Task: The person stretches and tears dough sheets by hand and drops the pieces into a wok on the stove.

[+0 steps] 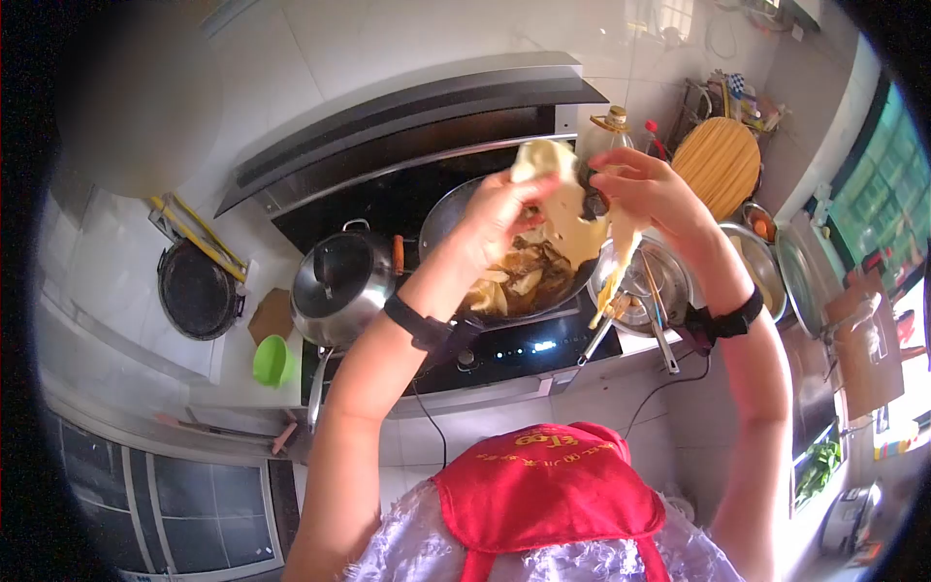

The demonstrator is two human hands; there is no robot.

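Note:
Above the wok both hands hold a thin, pale yellow sheet of food, which looks like dough and has a torn hole. My left hand pinches its left part, with a folded flap standing up over the fingers. At its right side my right hand has its fingers closed on a strip that hangs down past the wok's rim. In the wok lie brown and pale food pieces in dark sauce, partly hidden by the sheet.
A lidded pot stands left of the wok, with a green bowl near it. Right of the wok is a metal pan with utensils. Behind are an oil bottle and a round wooden board.

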